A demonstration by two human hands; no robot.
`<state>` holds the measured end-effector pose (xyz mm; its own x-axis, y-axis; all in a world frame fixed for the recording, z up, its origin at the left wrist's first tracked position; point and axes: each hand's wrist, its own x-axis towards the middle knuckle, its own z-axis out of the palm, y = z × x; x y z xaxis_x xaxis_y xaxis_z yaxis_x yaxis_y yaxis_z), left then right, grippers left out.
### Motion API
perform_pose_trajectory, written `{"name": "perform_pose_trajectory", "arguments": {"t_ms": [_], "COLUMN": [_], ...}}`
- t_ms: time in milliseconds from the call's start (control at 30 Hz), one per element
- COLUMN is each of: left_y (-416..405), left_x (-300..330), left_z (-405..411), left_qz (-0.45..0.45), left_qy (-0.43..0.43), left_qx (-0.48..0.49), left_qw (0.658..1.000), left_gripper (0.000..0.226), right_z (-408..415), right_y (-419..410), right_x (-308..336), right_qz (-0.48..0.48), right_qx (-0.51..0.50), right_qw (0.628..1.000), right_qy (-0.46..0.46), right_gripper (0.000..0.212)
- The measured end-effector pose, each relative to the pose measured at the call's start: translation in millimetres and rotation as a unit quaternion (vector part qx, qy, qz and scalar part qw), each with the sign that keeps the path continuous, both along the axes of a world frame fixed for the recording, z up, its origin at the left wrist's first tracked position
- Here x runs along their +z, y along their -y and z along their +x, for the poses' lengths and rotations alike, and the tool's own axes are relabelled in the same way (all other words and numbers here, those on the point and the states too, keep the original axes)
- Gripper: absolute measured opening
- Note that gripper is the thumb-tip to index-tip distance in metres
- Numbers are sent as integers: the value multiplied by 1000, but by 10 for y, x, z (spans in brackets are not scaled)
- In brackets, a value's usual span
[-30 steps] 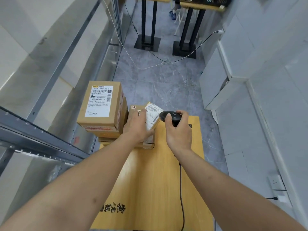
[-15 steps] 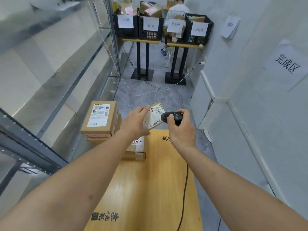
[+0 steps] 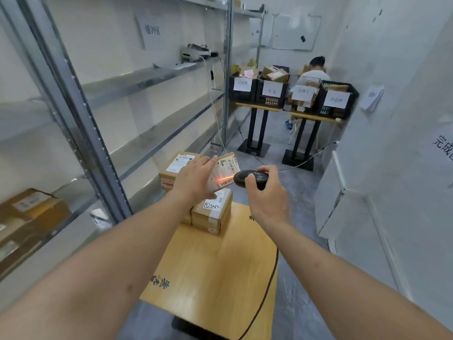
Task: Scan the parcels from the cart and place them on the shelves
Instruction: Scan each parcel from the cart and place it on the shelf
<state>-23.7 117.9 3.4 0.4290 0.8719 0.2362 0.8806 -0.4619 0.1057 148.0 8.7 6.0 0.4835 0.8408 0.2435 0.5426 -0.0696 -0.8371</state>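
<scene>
My left hand [image 3: 195, 179] grips a small cardboard parcel [image 3: 226, 171], tilted so its white label faces right. My right hand [image 3: 264, 193] holds a black barcode scanner [image 3: 252, 177] just right of that label; an orange-red line glows across the label's barcode. Below them, on the wooden cart top [image 3: 213, 263], sits a small taped box [image 3: 213, 212] with handwriting on its label, and behind it a larger labelled box [image 3: 175, 171]. The scanner's black cable [image 3: 266, 290] runs down the cart's right side.
Grey metal shelves [image 3: 81, 114] line the left wall; a cardboard box [image 3: 29, 212] lies on a low shelf. Black crates [image 3: 272, 93] with paper labels stand on stands at the far end, a seated person [image 3: 316, 69] behind them. A white wall runs along the right.
The view has tilted up, showing shelves and the far room. My left hand has lifted the small parcel off the cart stack, and the scanner's orange line now lights its label.
</scene>
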Motion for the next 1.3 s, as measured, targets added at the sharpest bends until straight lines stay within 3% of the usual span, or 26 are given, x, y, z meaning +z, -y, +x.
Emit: {"name": "perform_pose_trajectory", "arguments": {"t_ms": [300,533,800,1300], "left_y": [916,1412,1978,3223], "left_x": [189,235,272,145], "left_z": [-696,-1361,-2396,-4651], "left_qz": [19,2,-23,-72], "left_qy": [-22,-3,32,95], "left_qx": [102,203,377,536], "left_qw": [994,979,926,836], "left_gripper": [116,109,95,78], "right_z": [-441,-1114,-2318,-4851], "right_y": [491,629,790,1522], "right_x": [91,149,158,88], "right_qz": [-4,19,45,3], "right_qx": [142,216,304,436], "right_qw": [988,976,950,899], "right_qy": [66,19,-49,-31], "right_gripper": [25,32,27,32]}}
